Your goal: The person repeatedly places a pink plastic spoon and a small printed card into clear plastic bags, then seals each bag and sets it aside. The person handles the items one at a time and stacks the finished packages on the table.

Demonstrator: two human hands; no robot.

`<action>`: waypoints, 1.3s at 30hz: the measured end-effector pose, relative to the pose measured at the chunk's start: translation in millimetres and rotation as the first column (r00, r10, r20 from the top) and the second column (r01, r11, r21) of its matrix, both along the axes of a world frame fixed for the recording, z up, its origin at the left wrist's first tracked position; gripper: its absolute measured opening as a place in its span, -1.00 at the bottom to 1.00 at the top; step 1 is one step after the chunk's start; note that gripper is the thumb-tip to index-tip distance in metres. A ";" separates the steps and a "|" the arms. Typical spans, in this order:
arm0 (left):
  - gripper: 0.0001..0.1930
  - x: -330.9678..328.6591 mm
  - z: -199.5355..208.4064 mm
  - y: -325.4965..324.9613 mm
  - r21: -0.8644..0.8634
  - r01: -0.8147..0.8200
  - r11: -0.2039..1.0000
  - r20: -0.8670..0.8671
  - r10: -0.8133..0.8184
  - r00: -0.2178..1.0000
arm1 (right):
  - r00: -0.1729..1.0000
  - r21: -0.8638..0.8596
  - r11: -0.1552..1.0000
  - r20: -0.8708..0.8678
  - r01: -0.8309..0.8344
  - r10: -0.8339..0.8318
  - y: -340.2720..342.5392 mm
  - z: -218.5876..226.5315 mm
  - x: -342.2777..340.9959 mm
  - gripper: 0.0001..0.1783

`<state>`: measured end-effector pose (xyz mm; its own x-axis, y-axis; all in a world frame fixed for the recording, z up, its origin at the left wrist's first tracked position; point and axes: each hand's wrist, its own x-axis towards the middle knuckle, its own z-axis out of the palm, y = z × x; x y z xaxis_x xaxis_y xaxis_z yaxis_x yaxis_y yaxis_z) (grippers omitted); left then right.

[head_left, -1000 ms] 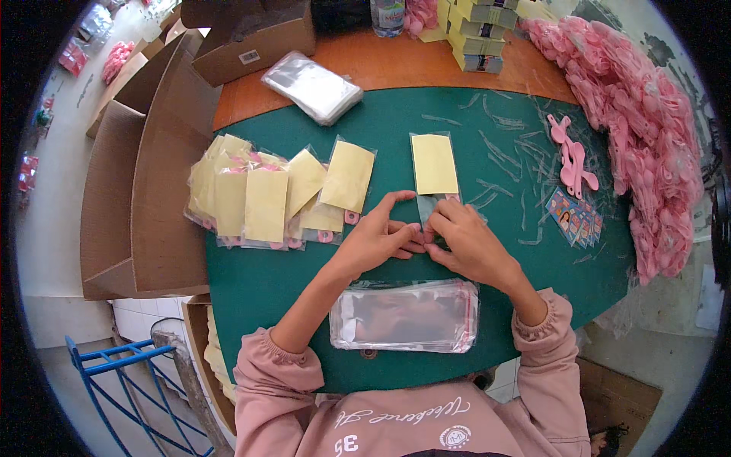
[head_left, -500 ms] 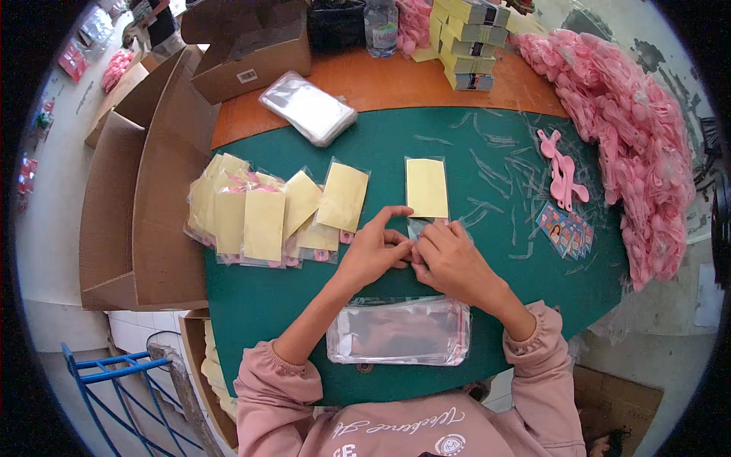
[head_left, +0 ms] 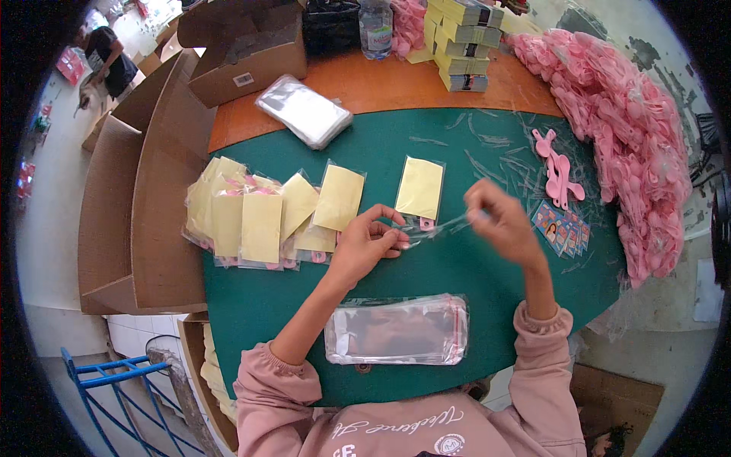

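In front of me on the green mat lies a clear plastic bag with a pale yellow card (head_left: 420, 188) in it and a bit of something pink at its lower end. My left hand (head_left: 364, 245) pinches the bag's lower edge. A thin clear strip (head_left: 451, 227) stretches from that edge to my right hand (head_left: 501, 219), which is raised to the right, closed on the strip and slightly blurred. Nearer to me sits a stack of flat clear bags (head_left: 396, 332). Filled bags with yellow cards (head_left: 262, 228) lie in a loose pile at the left.
Pink plastic spoons (head_left: 561, 177) and small printed cards (head_left: 560, 228) lie right, among discarded clear strips (head_left: 487, 164). A large pink spoon heap (head_left: 632, 145) borders the right edge. Cardboard boxes (head_left: 167, 183) stand left; bundled yellow cards (head_left: 463, 46), a bottle (head_left: 377, 30) and a bag stack (head_left: 304, 110) are behind.
My right hand has moved up and right from the bag's lower edge, drawing out the clear strip. The bag has tilted slightly. A person has come further into view at the far left.
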<state>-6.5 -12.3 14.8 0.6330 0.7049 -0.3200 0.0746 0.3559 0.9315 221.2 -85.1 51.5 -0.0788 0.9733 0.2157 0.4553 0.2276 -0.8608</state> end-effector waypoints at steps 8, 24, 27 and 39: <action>-0.86 1.8 7.0 -1.2 -0.214 0.003 0.977 0.019 0.001 1.000 | 0.537 -0.254 0.965 -0.806 0.068 -0.249 -3.9 -6.5 4.6 -0.77; -0.86 1.9 11.5 -0.4 -0.289 -0.100 0.952 0.109 0.136 0.985 | 0.914 -0.225 0.937 -0.249 0.267 -0.320 -9.0 -3.8 2.6 -0.97; -0.86 -0.1 12.1 -0.1 -0.286 -0.100 0.953 0.129 0.142 0.981 | 0.886 -0.035 0.887 0.074 0.460 -0.457 -9.1 -0.4 5.9 -0.91; -0.83 2.7 28.9 -7.0 -0.412 -0.035 0.911 0.336 0.187 0.923 | 0.957 -0.037 0.966 0.152 0.256 -0.248 -11.6 -11.6 -46.3 -0.68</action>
<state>-3.8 -19.4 43.8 0.6825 0.6425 -0.3484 -0.3004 0.6811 0.6677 175.0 -96.7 40.0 0.1439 0.9757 0.1651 0.6120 0.0434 -0.7897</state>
